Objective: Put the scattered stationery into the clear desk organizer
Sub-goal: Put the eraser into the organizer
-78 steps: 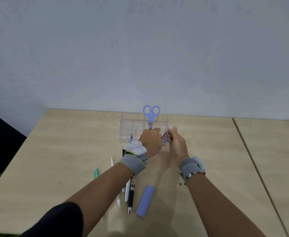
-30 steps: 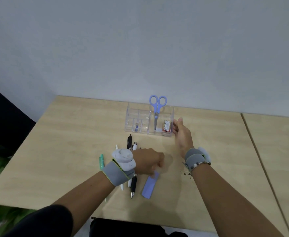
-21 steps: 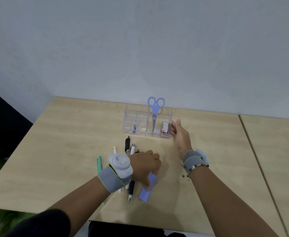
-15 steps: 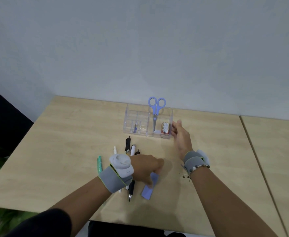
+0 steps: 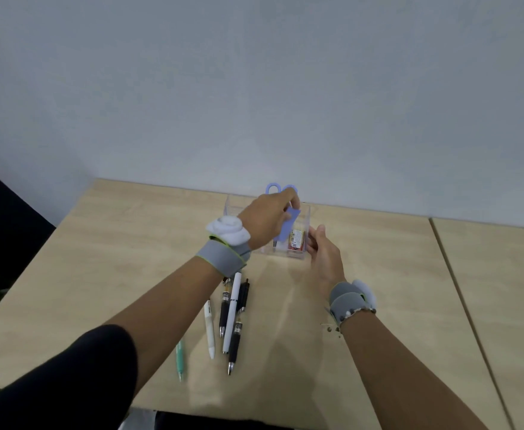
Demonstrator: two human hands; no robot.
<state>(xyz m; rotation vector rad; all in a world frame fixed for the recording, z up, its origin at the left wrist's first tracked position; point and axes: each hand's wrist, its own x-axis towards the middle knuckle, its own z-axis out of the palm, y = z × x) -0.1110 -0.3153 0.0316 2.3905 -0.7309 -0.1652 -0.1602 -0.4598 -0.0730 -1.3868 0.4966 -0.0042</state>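
Note:
My left hand (image 5: 267, 217) pinches a flat blue-purple strip (image 5: 288, 224) and holds it upright over the right compartment of the clear desk organizer (image 5: 304, 212). Blue scissors (image 5: 272, 187) stand in the organizer, partly hidden behind that hand. A small red-labelled item (image 5: 296, 240) sits in the right compartment. My right hand (image 5: 324, 256) rests open against the organizer's right wall. Several pens (image 5: 232, 308) and a green pen (image 5: 179, 356) lie on the desk nearer me.
The organizer stands near the back edge of the light wooden desk (image 5: 99, 259), close to the grey wall. A seam (image 5: 459, 290) divides this desk from another one on the right. The desk's left edge drops to a dark area.
My left hand has lifted the blue-purple strip from the desk beside the pens and carried it up to the organizer. My right hand has stayed at the organizer's right side.

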